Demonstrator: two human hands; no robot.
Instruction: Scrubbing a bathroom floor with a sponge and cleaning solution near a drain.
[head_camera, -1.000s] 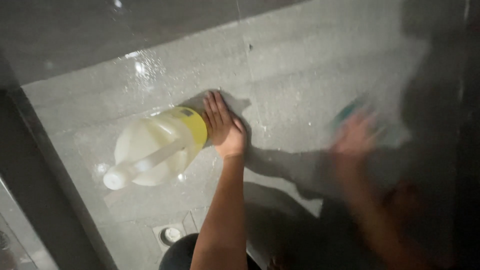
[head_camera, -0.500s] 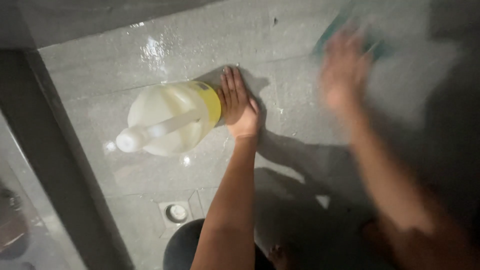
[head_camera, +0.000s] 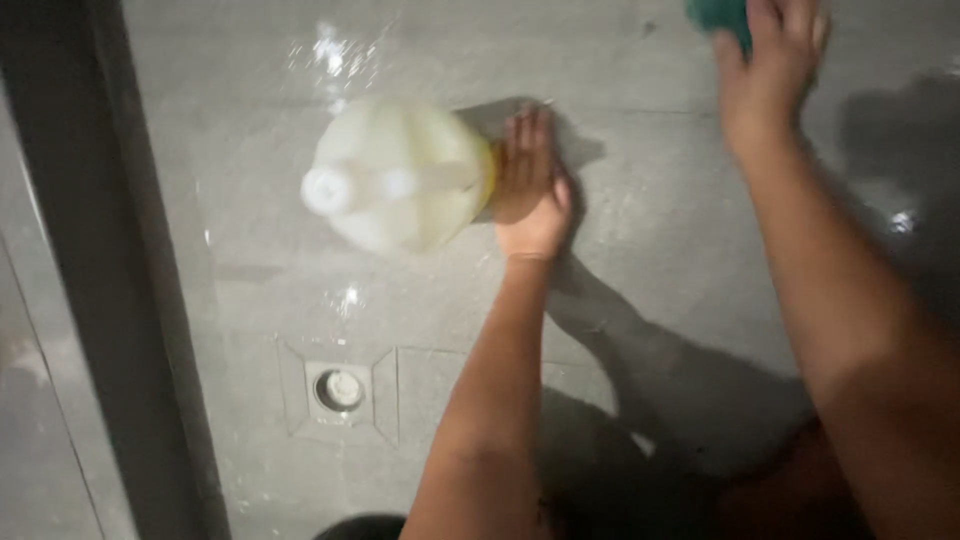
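Grey wet floor tiles, square drain, dark door frame.

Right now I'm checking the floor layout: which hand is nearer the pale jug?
Left. The left hand lies flat on the wet floor right beside the pale jug; the right hand is far off, on a green sponge.

A square floor drain sits in the wet grey tiled floor, near a dark vertical frame.

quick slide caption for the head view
Left hand flat on wet grey floor beside pale jug; right hand presses a green sponge.
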